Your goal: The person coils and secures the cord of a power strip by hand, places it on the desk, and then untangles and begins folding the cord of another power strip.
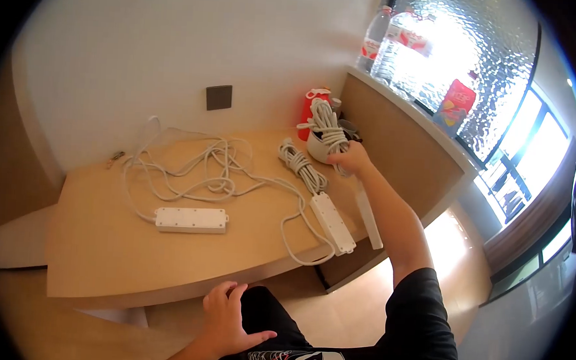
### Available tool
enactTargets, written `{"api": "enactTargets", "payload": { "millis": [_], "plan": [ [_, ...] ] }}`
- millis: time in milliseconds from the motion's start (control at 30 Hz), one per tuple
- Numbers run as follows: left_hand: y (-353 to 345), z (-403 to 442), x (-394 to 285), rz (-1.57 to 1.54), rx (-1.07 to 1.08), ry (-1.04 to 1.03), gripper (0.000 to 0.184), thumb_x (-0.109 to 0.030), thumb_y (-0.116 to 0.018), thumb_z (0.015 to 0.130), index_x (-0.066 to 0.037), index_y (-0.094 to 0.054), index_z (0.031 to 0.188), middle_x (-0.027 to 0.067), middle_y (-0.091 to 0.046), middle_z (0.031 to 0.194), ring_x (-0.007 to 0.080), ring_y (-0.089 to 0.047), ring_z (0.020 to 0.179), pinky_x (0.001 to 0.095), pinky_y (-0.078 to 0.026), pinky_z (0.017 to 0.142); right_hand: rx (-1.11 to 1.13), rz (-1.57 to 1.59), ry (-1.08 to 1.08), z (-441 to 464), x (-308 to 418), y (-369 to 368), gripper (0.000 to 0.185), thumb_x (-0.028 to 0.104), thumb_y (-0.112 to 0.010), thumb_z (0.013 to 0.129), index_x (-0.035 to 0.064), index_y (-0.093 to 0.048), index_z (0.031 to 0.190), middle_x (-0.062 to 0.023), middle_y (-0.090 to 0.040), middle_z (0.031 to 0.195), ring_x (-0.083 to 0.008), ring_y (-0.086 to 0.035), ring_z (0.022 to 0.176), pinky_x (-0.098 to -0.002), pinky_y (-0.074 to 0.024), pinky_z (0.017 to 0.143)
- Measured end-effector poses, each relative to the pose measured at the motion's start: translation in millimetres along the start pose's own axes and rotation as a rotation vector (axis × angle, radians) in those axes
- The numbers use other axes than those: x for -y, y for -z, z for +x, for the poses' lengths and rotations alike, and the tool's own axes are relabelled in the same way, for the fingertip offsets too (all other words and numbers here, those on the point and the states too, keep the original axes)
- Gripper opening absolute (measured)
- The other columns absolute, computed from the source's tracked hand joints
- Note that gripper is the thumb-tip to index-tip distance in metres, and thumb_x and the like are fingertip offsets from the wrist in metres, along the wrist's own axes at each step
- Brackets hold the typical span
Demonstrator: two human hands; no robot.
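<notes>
My right hand (351, 158) is closed on a bundled white cable (328, 127) at the back right of the wooden desk (102, 248). A white power strip (368, 217) hangs or leans below that hand. Just left of it lies a second coiled cable (301, 168) with its power strip (332, 225). A loose, tangled cable (217, 170) spreads over the middle of the desk and runs to a third power strip (191, 220), face down. My left hand (229, 317) is near my lap, in front of the desk edge, fingers apart and holding nothing.
Behind the bundle stand a red container (306, 116) and a white round object (317, 147). Plastic bottles (373, 41) and a red pouch (457, 101) stand on the ledge (422, 112) at the right. A dark wall socket (219, 97) is above the desk.
</notes>
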State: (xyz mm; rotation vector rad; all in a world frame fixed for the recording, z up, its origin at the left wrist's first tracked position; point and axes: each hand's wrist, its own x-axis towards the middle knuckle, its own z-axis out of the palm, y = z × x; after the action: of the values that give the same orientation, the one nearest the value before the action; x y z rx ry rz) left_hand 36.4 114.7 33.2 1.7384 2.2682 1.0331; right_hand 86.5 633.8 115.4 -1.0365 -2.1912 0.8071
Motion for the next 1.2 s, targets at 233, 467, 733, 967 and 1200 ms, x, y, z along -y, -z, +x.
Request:
{"api": "enactTargets", "payload": {
  "millis": [233, 467, 733, 967, 1200],
  "plan": [
    [-1, 2, 20, 0.014, 0.005, 0.062, 0.102, -0.061, -0.084, 0.059, 0.001, -0.046, 0.130, 0.0220, -0.041, 0.129, 0.0390, -0.039, 0.120, 0.0511, -0.028, 0.103, -0.073, -0.345, -0.080, -3, 19, -49, 0.064, 0.033, -0.085, 0.055, -0.0070, -0.063, 0.101, -0.0225, -0.069, 0.102, -0.0331, -0.067, 0.096, -0.0392, -0.0529, 0.084],
    [-22, 5, 32, -0.082, 0.001, 0.103, 0.100, -0.063, -0.082, 0.060, 0.000, -0.048, 0.130, 0.0225, -0.042, 0.130, 0.0391, -0.040, 0.120, 0.0522, -0.030, 0.101, -0.141, -0.444, -0.060, 6, 17, -62, 0.059, 0.032, -0.082, 0.060, -0.0088, -0.066, 0.101, -0.0265, -0.069, 0.099, -0.0358, -0.069, 0.095, -0.0401, -0.0542, 0.084],
    [-37, 3, 30, -0.123, 0.033, 0.142, 0.100, -0.060, -0.084, 0.060, 0.000, -0.048, 0.131, 0.0226, -0.042, 0.129, 0.0406, -0.039, 0.119, 0.0527, -0.029, 0.102, 0.235, -0.019, -0.257, 38, 18, -53, 0.061, 0.035, -0.083, 0.056, -0.0055, -0.069, 0.100, -0.0149, -0.072, 0.094, -0.0295, -0.070, 0.083, -0.0408, -0.0556, 0.072],
    [-37, 1, 30, -0.122, 0.021, 0.181, 0.098, -0.060, -0.084, 0.060, 0.000, -0.049, 0.130, 0.0227, -0.042, 0.129, 0.0407, -0.039, 0.119, 0.0522, -0.029, 0.102, 0.428, 0.375, -0.559, 25, 28, -34, 0.042, 0.032, -0.073, 0.078, 0.0060, -0.067, 0.111, -0.0095, -0.070, 0.105, -0.0244, -0.068, 0.090, -0.0431, -0.0554, 0.078],
    [-44, 1, 32, -0.107, 0.033, 0.146, 0.095, -0.059, -0.084, 0.062, -0.001, -0.049, 0.129, 0.0221, -0.043, 0.128, 0.0395, -0.040, 0.117, 0.0515, -0.029, 0.100, 0.458, -0.251, -0.237, 47, -10, -33, 0.036, 0.027, -0.065, 0.089, -0.0004, -0.069, 0.112, -0.0120, -0.071, 0.101, -0.0242, -0.067, 0.095, -0.0435, -0.0529, 0.080]
  ]
}}
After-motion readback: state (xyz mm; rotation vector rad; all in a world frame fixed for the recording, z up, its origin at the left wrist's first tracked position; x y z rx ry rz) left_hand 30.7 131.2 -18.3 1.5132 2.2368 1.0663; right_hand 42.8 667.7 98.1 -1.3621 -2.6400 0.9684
